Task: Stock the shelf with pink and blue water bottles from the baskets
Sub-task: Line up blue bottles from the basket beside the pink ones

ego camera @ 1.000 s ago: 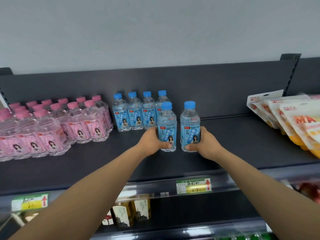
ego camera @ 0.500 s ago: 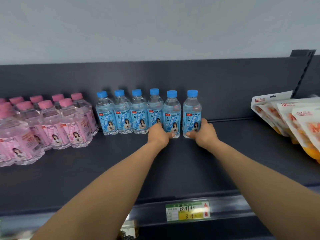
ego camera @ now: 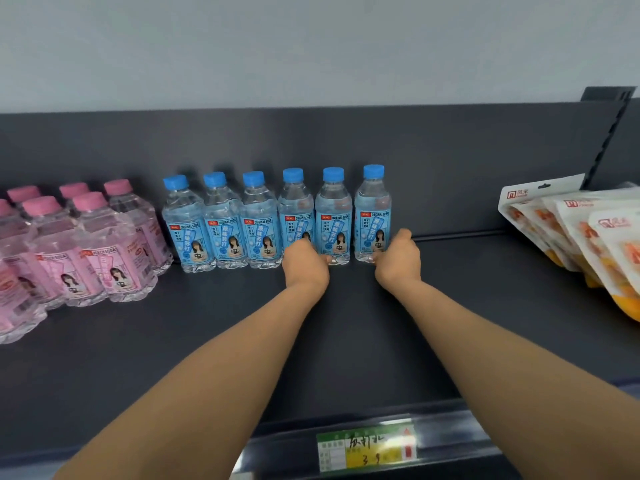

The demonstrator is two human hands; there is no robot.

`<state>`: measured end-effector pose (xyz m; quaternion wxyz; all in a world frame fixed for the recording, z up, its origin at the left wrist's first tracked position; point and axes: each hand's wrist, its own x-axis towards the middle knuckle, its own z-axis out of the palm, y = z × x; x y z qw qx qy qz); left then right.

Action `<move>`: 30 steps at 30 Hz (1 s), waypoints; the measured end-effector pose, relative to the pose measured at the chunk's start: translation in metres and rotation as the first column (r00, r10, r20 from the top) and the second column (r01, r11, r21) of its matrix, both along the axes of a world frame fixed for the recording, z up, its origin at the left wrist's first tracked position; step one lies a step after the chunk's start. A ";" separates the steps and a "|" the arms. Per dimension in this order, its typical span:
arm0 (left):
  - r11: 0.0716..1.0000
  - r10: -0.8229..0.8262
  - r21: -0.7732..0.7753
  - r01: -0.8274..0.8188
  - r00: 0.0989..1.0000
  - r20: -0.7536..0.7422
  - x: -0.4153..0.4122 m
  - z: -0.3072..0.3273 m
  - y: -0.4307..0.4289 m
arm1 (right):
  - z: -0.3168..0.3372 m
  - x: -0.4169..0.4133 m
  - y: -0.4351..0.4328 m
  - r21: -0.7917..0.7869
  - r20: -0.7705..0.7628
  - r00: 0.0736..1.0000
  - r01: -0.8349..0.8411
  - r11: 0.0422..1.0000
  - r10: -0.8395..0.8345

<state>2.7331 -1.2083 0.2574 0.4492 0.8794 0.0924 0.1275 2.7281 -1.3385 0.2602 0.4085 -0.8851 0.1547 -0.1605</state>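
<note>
Left hand point(ego camera: 304, 263) grips fifth blue bottle point(ego camera: 333, 213) low, right hand point(ego camera: 398, 259) grips sixth blue bottle point(ego camera: 373, 209); both standing in back row, 12 o'clock on shelf point(ego camera: 363, 341). Pink bottles point(ego camera: 114, 258) 9 o'clock. Front rows likely left.

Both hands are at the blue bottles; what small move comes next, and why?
Probably let go and draw both hands back: the left hand holds the fifth blue bottle, the right hand the sixth blue bottle, and both stand upright in line with the other blue bottles on the shelf.

Two bare forearms point(ego camera: 214, 375), bare left hand point(ego camera: 304, 263), bare right hand point(ego camera: 398, 261)
</note>
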 end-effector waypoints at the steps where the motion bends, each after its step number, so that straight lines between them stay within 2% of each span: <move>1: 1.000 0.007 -0.029 -0.007 1.000 0.004 0.001 0.000 0.001 | 0.001 -0.002 -0.001 0.005 -0.011 1.000 0.003 1.000 -0.003; 4: 0.992 -0.027 -0.126 0.025 1.000 -0.016 0.000 -0.001 0.006 | 0.002 -0.012 -0.005 0.006 -0.032 0.999 -0.031 0.999 0.031; 8: 0.981 -0.152 -0.117 0.152 0.988 0.009 -0.024 0.005 0.017 | 0.009 -0.036 -0.002 0.012 0.010 0.996 -0.087 0.996 0.087; 11: 0.968 -0.226 -0.088 0.234 0.970 0.084 -0.054 0.015 0.028 | 0.020 -0.064 0.012 0.034 0.086 0.986 -0.149 0.988 0.146; 17: 0.920 -0.383 -0.007 0.391 0.905 0.184 -0.144 0.044 0.076 | 0.038 -0.153 0.066 -0.067 0.200 0.920 -0.330 0.942 0.337; 21: 0.914 -0.406 0.076 0.399 0.887 0.218 -0.209 0.051 0.128 | 0.040 -0.213 0.119 -0.139 0.204 0.867 -0.433 0.890 0.454; 26: 0.946 -0.320 0.096 0.310 0.939 0.128 -0.285 0.014 0.211 | 0.000 -0.276 0.191 -0.107 0.110 0.800 -0.581 0.807 0.590; 30: 0.963 -0.231 0.114 0.246 0.964 -0.128 -0.335 -0.045 0.276 | -0.060 -0.315 0.248 -0.018 -0.083 0.717 -0.695 0.719 0.692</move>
